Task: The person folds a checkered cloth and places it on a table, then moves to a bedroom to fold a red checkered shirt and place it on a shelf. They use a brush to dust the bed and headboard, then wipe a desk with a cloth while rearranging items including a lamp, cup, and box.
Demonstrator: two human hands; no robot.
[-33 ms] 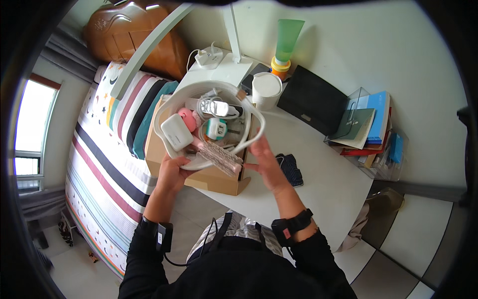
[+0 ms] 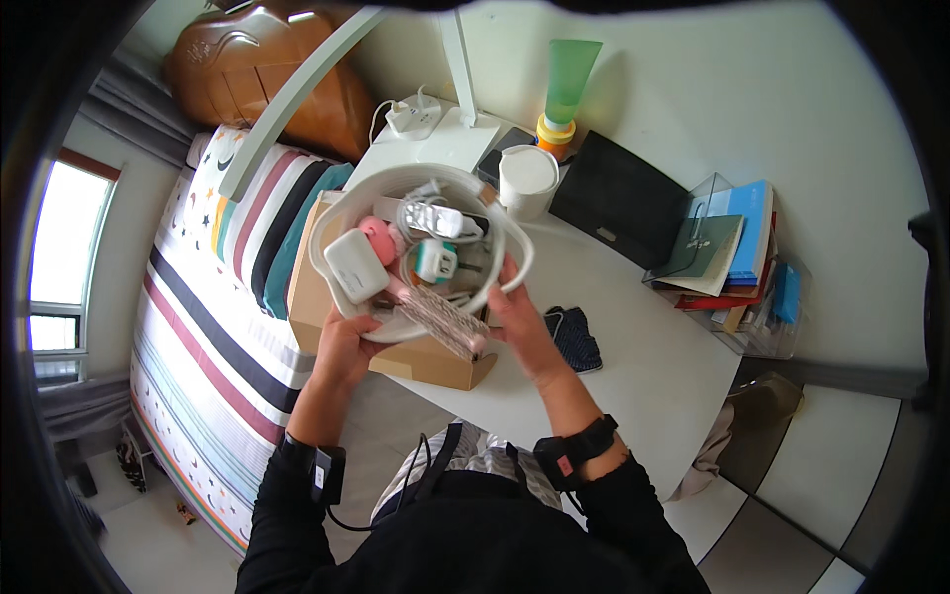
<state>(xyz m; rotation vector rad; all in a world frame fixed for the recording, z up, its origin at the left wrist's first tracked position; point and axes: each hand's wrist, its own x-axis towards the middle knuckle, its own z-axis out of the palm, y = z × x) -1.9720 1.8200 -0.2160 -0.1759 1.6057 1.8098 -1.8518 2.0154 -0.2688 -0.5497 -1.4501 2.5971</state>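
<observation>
- The left hand (image 2: 341, 346) is closed around the near left rim of a white round basket (image 2: 515, 259), with the fingers tucked under it.
- The right hand (image 2: 520, 322) is closed around the near right rim of the basket, thumb on top.
- The basket is held up in the air, just above an open brown cardboard box (image 2: 426, 364) at the near edge of the white desk (image 2: 633, 346).
- Inside the basket, at the near side, lies a long pink patterned case (image 2: 440, 319).
- Also inside, on the left, is a white square charger (image 2: 355, 265), with a pink round thing (image 2: 377, 238) just behind it.
- In the middle of the basket sits a small teal and white plug (image 2: 434, 260); at the far side is a white power strip (image 2: 435, 218) with its cord.
- Right of the basket, a dark cloth (image 2: 574, 337) lies on the desk.
- Just behind the basket stands a white cup (image 2: 525, 180).
- Farther behind it stands a green tube (image 2: 569, 84) with an orange cap.
- Far right of the basket is a pile of books (image 2: 732, 247).
- Left of the basket is a striped bed (image 2: 218, 327).
</observation>
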